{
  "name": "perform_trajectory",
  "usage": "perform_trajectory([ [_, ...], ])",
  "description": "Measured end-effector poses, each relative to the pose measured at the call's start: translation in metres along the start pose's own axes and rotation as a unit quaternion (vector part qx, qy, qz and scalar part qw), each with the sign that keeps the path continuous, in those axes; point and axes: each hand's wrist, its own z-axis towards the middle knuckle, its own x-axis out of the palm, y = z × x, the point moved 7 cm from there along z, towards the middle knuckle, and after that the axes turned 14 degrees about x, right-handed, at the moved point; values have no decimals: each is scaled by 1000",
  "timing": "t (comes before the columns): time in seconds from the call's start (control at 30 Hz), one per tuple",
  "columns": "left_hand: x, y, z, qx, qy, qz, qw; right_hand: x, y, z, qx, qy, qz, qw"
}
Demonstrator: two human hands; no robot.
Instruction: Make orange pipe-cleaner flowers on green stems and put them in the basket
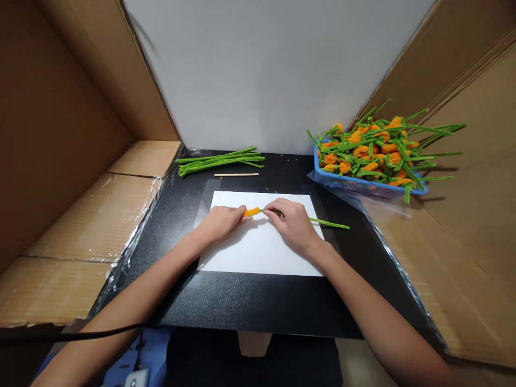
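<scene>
Over the white sheet (pixel 258 247), my left hand (pixel 223 221) pinches a coiled orange pipe cleaner (pixel 252 212) between thumb and fingers; part of the coil is hidden by the hand. A green pipe cleaner (pixel 330 223) runs from the coil's right end. My right hand (pixel 291 221) is closed on this green stem just right of the coil, and its free end sticks out past the hand to the right. Both hands are close together, with a short stretch of green between them.
Behind the sheet lie a bundle of green pipe cleaners (pixel 220 161) and a thin wooden stick (pixel 236 174). At the back right, a blue basket (pixel 363 184) is heaped with orange-and-green pieces. Cardboard walls (pixel 475 188) stand at both sides, with a pale wall (pixel 278 75) behind.
</scene>
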Motion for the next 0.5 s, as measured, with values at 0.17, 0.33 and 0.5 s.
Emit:
perform_trajectory([
  [0.17, 1, -2, 1, 9, -1, -2, 1000, 6, 7, -3, -19, 10, 7, 1000],
  [0.33, -1, 3, 1, -3, 0, 4, 1000, -1, 3, 0, -4, 4, -10, 1000],
  [0.5, 1, -2, 2, 14, 10, 4, 1000, 0, 8, -1, -42, 7, -4, 999],
])
